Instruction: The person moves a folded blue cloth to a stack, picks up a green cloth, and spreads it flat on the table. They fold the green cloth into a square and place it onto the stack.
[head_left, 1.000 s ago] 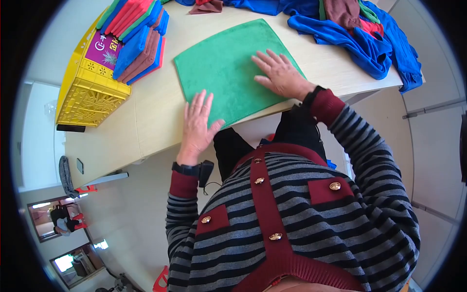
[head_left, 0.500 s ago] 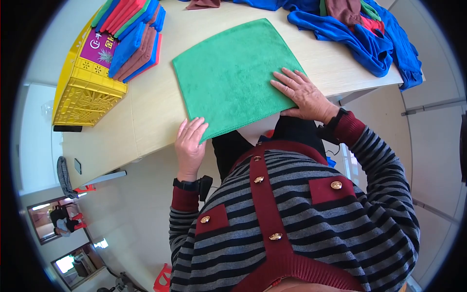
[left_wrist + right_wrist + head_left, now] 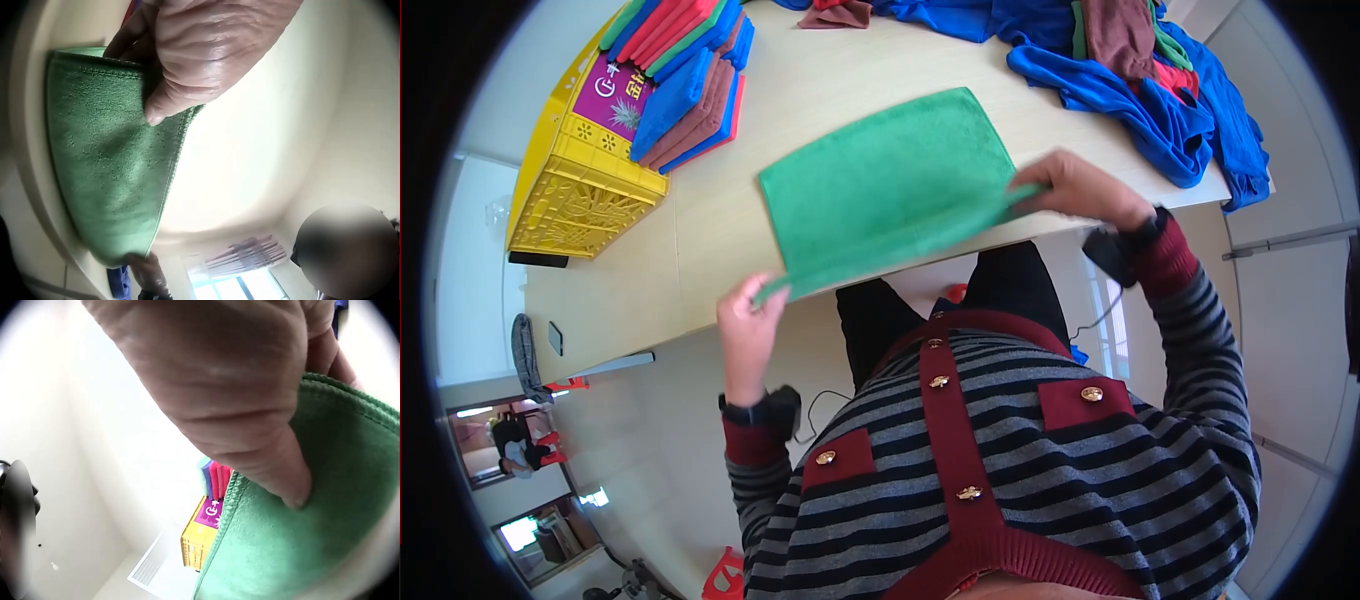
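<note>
A green cloth (image 3: 890,180) lies on the table, its near edge raised and blurred in the head view. My left hand (image 3: 752,318) pinches the near left corner between thumb and fingers. At the near right corner, my right hand (image 3: 1085,188) grips the same raised edge. The left wrist view shows the left thumb (image 3: 164,103) pressed on the stitched hem, with the cloth (image 3: 112,156) stretching away towards the other hand. In the right wrist view the right thumb (image 3: 284,478) lies over the cloth (image 3: 281,544), its fingers behind the hem.
Left on the table (image 3: 720,225) stands a yellow crate (image 3: 590,200), with folded red, blue, green and brown cloths (image 3: 685,105) stacked at it. Loose blue cloths (image 3: 1120,100) with brown, red and green ones heap at the far right, hanging over the edge. A phone (image 3: 555,338) lies far left.
Both hands lay on the flat green cloth earlier. They moved to its near corners and took hold, and the near edge is now lifted, the far edge closer to the body.
</note>
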The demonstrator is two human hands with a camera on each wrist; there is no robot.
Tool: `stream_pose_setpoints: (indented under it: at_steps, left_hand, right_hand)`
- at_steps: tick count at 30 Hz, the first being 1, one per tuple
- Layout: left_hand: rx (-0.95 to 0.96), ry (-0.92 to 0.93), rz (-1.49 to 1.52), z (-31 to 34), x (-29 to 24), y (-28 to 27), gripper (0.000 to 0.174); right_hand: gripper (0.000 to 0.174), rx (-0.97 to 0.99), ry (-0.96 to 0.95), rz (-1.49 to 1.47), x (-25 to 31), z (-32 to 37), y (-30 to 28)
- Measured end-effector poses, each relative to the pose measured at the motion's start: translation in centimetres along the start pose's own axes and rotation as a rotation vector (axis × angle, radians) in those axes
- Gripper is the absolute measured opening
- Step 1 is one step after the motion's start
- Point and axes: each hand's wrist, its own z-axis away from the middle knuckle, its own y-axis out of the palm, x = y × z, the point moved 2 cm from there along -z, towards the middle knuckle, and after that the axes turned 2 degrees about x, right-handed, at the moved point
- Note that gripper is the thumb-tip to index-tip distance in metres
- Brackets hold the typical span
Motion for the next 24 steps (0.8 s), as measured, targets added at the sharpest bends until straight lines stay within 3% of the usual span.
stream_pose_setpoints:
  at_steps: [2, 6, 9, 15, 18, 20, 22, 24]
  left_hand:
    - [-0.161, -0.121, 0.203, -4.2, 1.6, -0.2, 0.01]
    - [-0.242, -0.007, 0.369, -12.6, 7.7, 1.6, 0.016]
    - [-0.243, -0.068, 0.245, -16.0, 12.6, 3.4, 0.018]
    - [-0.255, -0.071, 0.069, -16.3, 12.7, 3.9, 0.021]
    - [-0.414, 0.021, 0.088, -14.8, 12.0, 4.1, 0.026]
    - [-0.402, -0.041, -0.022, -12.6, 10.1, 4.6, 0.029]
    - [-0.406, -0.161, -0.244, -10.6, 7.1, 5.0, 0.039]
    - [-0.444, -0.138, -0.279, -10.1, 6.7, 5.8, 0.041]
  right_hand:
    - [0.02, -0.09, 0.025, -0.007, 0.7, -3.0, -2.4]
    - [0.025, -0.232, 0.052, -0.082, -4.7, -11.1, -3.8]
    - [0.029, -0.323, 0.106, -0.027, -8.1, -14.1, -2.7]
    - [0.037, -0.571, 0.18, -0.035, -8.7, -13.4, -1.7]
    - [0.039, -0.592, 0.299, -0.159, -7.7, -11.0, -1.3]
    - [0.039, -0.604, 0.368, -0.228, -7.6, -9.5, 0.1]
    - [0.037, -0.708, 0.326, 0.041, -7.0, -8.8, 1.5]
    - [0.036, -0.759, 0.303, 0.174, -6.5, -8.5, 2.4]
